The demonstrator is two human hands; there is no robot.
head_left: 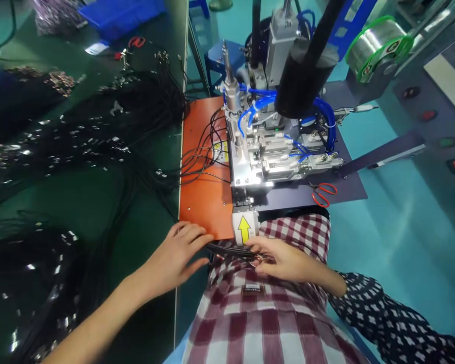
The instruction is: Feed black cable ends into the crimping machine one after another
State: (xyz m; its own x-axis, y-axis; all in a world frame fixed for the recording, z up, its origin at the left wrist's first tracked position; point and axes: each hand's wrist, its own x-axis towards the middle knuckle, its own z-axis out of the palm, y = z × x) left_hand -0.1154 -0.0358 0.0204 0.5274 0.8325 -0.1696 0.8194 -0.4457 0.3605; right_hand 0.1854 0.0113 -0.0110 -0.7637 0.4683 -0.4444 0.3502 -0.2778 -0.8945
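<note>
A bundle of black cables lies across my lap, just below the front edge of an orange plate. My right hand is closed around the end of this bundle, where some coppery tips show between thumb and fingers. At the other end, my left hand is open, its fingers stretched over the plate's near corner and its thumb apart. Whether its palm touches the cables is hidden. Just above my right fingertips is a white block with a yellow arrow.
A metal machine with blue air hoses stands beyond the plate. Red-handled pliers lie on its dark base. Heaps of black cables cover the green table on the left, near a blue bin. A solder wire spool hangs at back right.
</note>
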